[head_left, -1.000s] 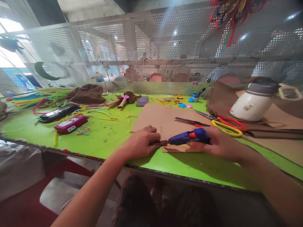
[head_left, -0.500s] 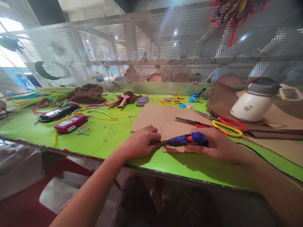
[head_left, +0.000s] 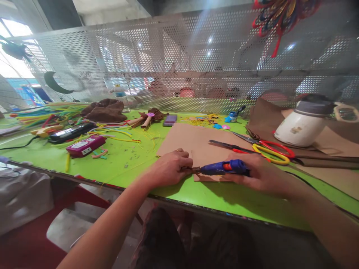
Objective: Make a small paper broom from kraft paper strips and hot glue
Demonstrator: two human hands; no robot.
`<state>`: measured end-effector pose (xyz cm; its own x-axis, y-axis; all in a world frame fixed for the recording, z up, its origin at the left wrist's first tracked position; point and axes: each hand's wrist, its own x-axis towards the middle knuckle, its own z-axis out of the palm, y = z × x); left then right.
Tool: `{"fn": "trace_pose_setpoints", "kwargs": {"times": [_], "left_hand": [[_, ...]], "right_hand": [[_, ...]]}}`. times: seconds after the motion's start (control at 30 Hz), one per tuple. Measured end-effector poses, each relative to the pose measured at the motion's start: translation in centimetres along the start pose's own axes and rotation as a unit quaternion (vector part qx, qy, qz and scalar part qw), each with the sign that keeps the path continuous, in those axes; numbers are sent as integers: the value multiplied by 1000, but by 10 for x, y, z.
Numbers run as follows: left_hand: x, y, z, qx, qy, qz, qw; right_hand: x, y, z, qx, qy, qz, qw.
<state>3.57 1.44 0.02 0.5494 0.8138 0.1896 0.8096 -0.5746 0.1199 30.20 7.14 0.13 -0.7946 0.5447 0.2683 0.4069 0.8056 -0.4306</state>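
Note:
My right hand (head_left: pixel 259 172) is closed round a blue hot glue gun (head_left: pixel 221 167) that points left, with a bit of red showing on its body. Its nozzle meets the fingertips of my left hand (head_left: pixel 172 166). These are pinched on a small dark brown piece (head_left: pixel 187 169), mostly hidden by the fingers. Below the glue gun lies a tan paper sheet (head_left: pixel 182 136) with a smaller tan piece on top, near the front table edge. Scissors (head_left: pixel 270 151) with red and yellow handles rest beyond my right hand, beside a dark-bladed tool (head_left: pixel 224 144) with a red part.
A white jug (head_left: pixel 301 125) stands on brown paper at the right. On the green table (head_left: pixel 134 175) to the left are a purple box (head_left: pixel 85 145), a black device (head_left: pixel 71 133) and a yellow-orange corded tool (head_left: pixel 46 130). Perforated metal screen (head_left: pixel 168 45) rises behind.
The view has shifted slightly. A yellow-orange tool with a black cord now lies at the far left. Both hands and the glue gun keep nearly the same position.

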Motion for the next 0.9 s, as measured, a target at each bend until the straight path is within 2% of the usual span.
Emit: {"fn": "trace_pose_setpoints", "kwargs": {"times": [0.4,0.9], "left_hand": [[-2,0,1,-4,10,-8,1000],[-1,0,0,-2,1,-4,1000]], "right_hand": [[0,1,2,14,25,-5,1000],[0,-1,2,15,24,-6,1000]]}}
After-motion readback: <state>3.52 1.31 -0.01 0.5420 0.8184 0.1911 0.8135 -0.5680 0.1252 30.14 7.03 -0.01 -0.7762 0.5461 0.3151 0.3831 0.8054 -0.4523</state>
